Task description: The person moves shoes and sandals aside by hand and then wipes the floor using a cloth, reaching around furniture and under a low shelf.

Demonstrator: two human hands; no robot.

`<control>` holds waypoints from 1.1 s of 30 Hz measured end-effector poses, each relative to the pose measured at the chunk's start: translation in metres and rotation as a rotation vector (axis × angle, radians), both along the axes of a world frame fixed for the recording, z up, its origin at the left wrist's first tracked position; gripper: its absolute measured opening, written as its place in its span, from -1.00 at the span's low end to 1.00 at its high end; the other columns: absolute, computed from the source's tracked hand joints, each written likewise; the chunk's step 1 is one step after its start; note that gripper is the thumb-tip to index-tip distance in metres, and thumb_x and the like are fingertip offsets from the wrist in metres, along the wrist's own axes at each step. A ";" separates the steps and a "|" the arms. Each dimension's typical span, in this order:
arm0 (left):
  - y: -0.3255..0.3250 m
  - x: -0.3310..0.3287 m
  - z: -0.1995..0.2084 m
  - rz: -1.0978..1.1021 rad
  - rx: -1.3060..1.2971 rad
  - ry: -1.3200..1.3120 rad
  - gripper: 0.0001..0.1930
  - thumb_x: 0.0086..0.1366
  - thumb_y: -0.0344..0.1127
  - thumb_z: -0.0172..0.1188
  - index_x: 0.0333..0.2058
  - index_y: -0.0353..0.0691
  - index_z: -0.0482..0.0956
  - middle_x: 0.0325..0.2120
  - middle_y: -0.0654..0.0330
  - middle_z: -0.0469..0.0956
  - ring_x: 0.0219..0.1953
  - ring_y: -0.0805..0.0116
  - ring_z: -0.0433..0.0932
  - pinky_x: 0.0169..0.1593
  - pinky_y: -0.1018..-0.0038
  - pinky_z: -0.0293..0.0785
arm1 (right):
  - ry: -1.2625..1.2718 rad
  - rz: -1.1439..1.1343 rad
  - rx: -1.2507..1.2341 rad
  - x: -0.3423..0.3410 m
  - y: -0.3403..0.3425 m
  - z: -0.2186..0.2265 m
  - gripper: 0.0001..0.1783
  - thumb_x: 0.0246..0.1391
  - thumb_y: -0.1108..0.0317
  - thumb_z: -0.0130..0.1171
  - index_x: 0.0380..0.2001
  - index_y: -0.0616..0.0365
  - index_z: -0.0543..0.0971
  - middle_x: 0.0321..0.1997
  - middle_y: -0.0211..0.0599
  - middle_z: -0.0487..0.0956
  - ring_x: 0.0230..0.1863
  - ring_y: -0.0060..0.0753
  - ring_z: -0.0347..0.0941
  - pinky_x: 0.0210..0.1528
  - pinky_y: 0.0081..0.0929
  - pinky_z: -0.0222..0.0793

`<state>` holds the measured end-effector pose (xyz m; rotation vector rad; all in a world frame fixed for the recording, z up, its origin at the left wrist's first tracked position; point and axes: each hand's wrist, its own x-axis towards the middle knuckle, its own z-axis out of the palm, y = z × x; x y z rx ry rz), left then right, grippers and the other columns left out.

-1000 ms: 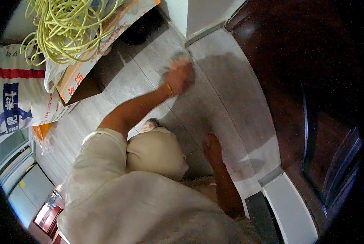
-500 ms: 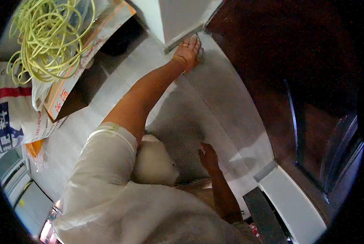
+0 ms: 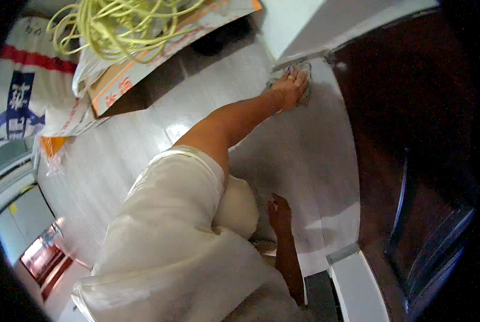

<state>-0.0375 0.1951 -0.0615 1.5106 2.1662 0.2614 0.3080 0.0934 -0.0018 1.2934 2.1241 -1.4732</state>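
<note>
My left arm reaches far forward, and my left hand (image 3: 289, 91) is closed over a crumpled greyish cloth (image 3: 305, 97). It presses the cloth onto the pale plank floor (image 3: 320, 155), close to the foot of a white wall corner. Part of the cloth lies hidden under the palm and fingers. Nearer to me, my right hand (image 3: 281, 213) hangs low over the floor with nothing in it. Its fingers are loosely bent and a little apart.
At the far left, coiled yellow-green cord (image 3: 116, 24) lies on a cardboard box (image 3: 111, 86) beside a printed white sack (image 3: 52, 102). A white wall corner (image 3: 299, 27) stands ahead. Along the right runs a dark, shiny surface (image 3: 406, 107); a white ledge (image 3: 358, 284) is at lower right.
My view has shifted, so the box and cord sit higher. My left hand has moved slightly back from the wall base, and more of the cloth shows. My right hand stays low, empty.
</note>
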 end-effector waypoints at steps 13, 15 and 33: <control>-0.286 -0.035 -0.030 0.315 -0.040 0.399 -0.42 0.13 -0.15 0.08 0.10 -0.31 0.25 0.19 -0.08 0.10 0.24 -0.08 0.06 0.26 0.18 0.03 | -0.165 0.108 -0.152 0.002 0.000 -0.017 -0.66 0.03 0.37 0.14 -0.09 0.18 0.45 -0.16 -0.06 0.48 -0.20 -0.22 0.45 -0.17 -0.34 0.40; -0.288 -0.058 -0.032 0.297 -0.004 0.496 -0.42 0.14 -0.11 0.05 0.09 -0.29 0.25 0.18 -0.09 0.14 0.21 -0.07 0.14 0.23 0.20 0.12 | -0.156 0.223 -0.022 0.021 -0.003 -0.048 -0.64 0.03 0.36 0.14 -0.08 0.21 0.44 -0.15 -0.04 0.47 -0.17 -0.19 0.45 -0.17 -0.35 0.40; -0.416 0.057 -0.013 0.368 -0.339 0.188 -0.28 0.18 -0.28 0.06 0.25 -0.33 -0.05 0.28 -0.13 -0.18 0.32 -0.16 -0.25 0.31 0.13 -0.13 | -0.042 0.529 0.167 0.032 0.000 -0.048 -0.68 0.02 0.39 0.14 -0.12 0.25 0.47 -0.08 0.05 0.47 -0.12 0.00 0.43 -0.05 -0.28 0.34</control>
